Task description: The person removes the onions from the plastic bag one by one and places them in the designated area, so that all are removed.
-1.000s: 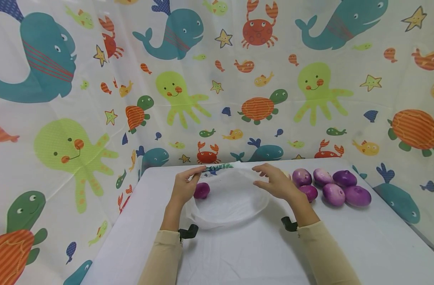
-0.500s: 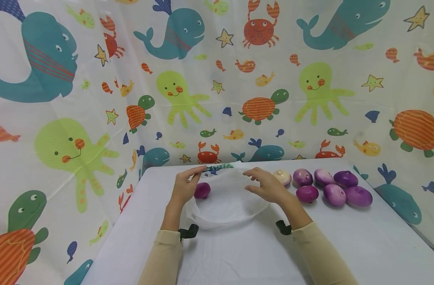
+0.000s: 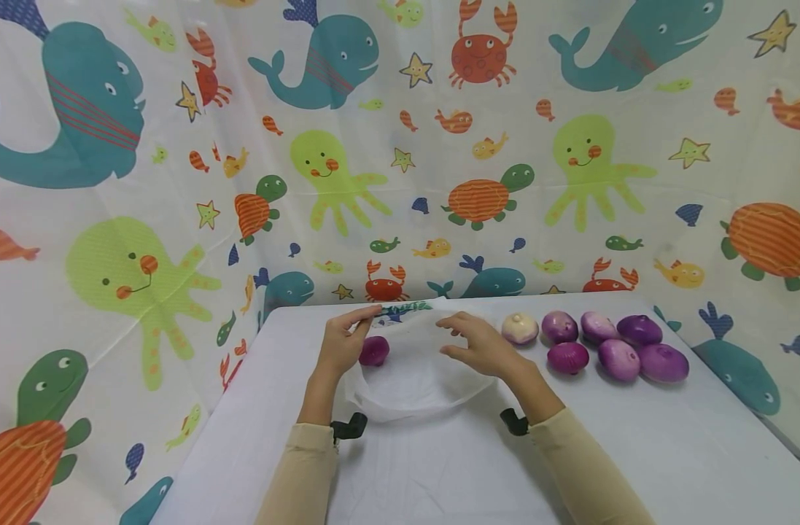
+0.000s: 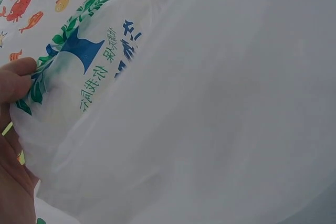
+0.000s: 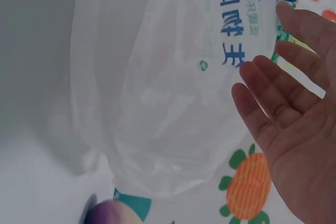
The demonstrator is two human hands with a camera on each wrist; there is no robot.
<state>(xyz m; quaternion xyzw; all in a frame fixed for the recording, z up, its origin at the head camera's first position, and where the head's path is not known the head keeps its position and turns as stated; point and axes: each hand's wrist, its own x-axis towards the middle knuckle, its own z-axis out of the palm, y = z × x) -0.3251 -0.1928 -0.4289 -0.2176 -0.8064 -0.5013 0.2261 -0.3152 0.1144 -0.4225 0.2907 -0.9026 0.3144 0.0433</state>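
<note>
A white translucent plastic bag (image 3: pixel 419 383) with green and blue print stands on the table, its mouth spread wide. My left hand (image 3: pixel 337 346) pinches the bag's edge at the left; in the left wrist view the thumb and a finger (image 4: pixel 21 67) hold the printed rim. A dark purple onion (image 3: pixel 374 351) shows at the bag's left side, beside that hand; whether it lies inside the bag cannot be told. Over the bag's right side hovers my right hand (image 3: pixel 481 343), its fingers loosely bent and nothing in them. The right wrist view shows its palm (image 5: pixel 310 166) bare, beside the bag.
Right of the bag sit several purple onions (image 3: pixel 618 359) in a cluster, with one pale, whitish onion (image 3: pixel 521 329) at its left end. A white cloth covers the table (image 3: pixel 439 467). Behind hangs a curtain (image 3: pixel 413 168) printed with sea animals.
My right hand has moved left, from near the onions to over the bag, uncovering the pale onion. The left hand keeps its pinch on the bag in the same place.
</note>
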